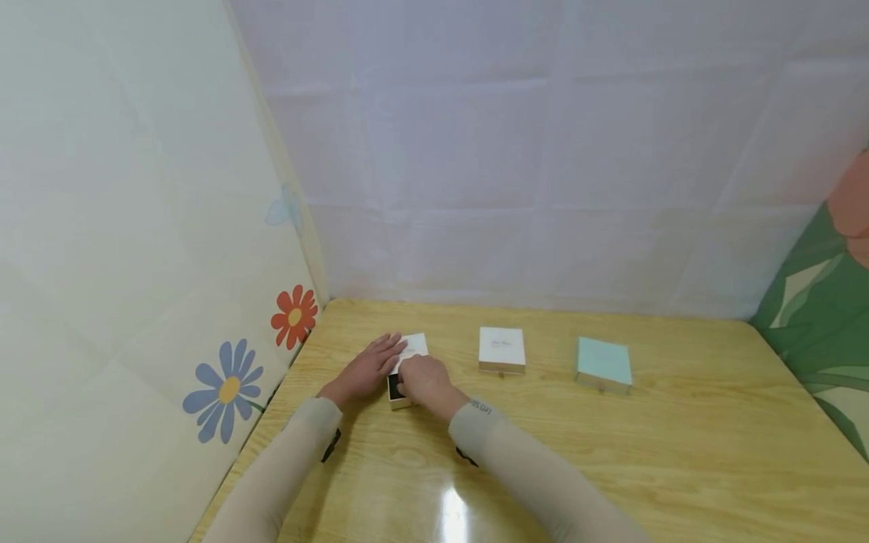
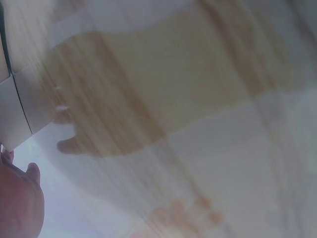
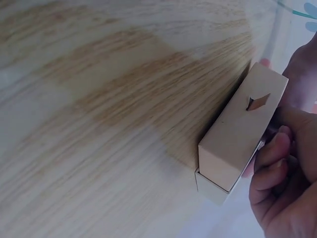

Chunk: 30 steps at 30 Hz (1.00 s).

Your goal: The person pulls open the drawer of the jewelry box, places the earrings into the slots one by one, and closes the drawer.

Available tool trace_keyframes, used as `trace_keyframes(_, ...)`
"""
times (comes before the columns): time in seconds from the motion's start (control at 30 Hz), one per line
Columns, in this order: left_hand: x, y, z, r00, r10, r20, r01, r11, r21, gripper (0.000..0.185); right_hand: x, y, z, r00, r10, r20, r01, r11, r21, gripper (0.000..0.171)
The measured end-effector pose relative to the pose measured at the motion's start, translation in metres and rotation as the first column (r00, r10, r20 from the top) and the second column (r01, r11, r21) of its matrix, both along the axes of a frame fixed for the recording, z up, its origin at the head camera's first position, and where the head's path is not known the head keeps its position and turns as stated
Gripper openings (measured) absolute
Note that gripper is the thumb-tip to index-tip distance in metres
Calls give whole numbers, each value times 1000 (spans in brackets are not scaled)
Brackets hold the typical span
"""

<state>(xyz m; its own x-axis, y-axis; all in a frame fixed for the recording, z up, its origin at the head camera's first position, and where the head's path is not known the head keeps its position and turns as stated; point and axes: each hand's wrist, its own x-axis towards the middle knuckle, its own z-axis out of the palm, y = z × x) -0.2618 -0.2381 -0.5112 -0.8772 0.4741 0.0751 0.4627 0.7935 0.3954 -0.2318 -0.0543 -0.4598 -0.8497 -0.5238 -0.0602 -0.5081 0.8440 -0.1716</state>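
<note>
**Drawer box part-way out at the back-left corner**

Toward the back-left corner of the wooden surface (image 1: 611,467), both hands work on a small white drawer box (image 1: 410,354). The left hand (image 1: 366,369) lies flat over the sleeve, fingers straight and pressing down, gripping nothing. The right hand (image 1: 424,381) has its fingers curled at the near end, where the dark-lined inner tray (image 1: 394,386) shows part-way out; the right wrist view has the fingers (image 3: 275,163) curled against the box side, beside a small diamond-shaped cutout. Exactly how the thumb sits is hidden.

To do this step well, I judge the flat left palm should keep the sleeve pinned so it does not skid on the glossy surface, while the right hand moves the tray straight along the sleeve's long axis; any twist would likely jam the cardboard. Light pressure only, since too much would pinch the sleeve against the tray.

Along the back edge, a second white box (image 1: 502,349) sits near the middle, and a pale teal box (image 1: 603,363) stands further right, well apart from the hands.
</note>
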Motion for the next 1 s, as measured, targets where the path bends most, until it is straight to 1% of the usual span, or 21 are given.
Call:
trace_keyframes(0.1, 1, 1, 1, 1000, 5, 7, -5, 1000, 7, 49, 1, -1, -2, 999, -11, -32, 11, 1000, 21, 18)
trace_keyframes(0.27, 1, 2, 4, 1000, 14, 15, -14, 1000, 10, 49, 4, -3, -2, 995, -18, -95, 23, 998, 52, 15)
trace_keyframes(0.47, 0, 1, 2, 1000, 12, 13, -12, 1000, 7, 49, 6, -2, -5, 989, 13, -150, -2, 997, 77, 16)
trace_keyframes(0.6, 0, 1, 0, 1000, 11, 9, -11, 1000, 10, 50, 7, 0, -7, 983, 35, -178, -23, 997, 68, 18)
trace_keyframes(0.7, -1, 1, -1, 1000, 12, 5, -12, 1000, 6, 50, 6, 2, -8, 986, 42, -163, -36, 998, 43, 19)
trace_keyframes(0.8, -1, 1, 0, 1000, 17, 15, -17, 1000, 5, 49, 4, 5, -9, 992, 44, -122, -44, 999, 6, 17)
trace_keyframes(1.0, 0, 1, 1, 999, 29, 24, -29, 1000, 6, 50, 1, 9, -9, 998, 34, -47, -38, 997, -69, 10)
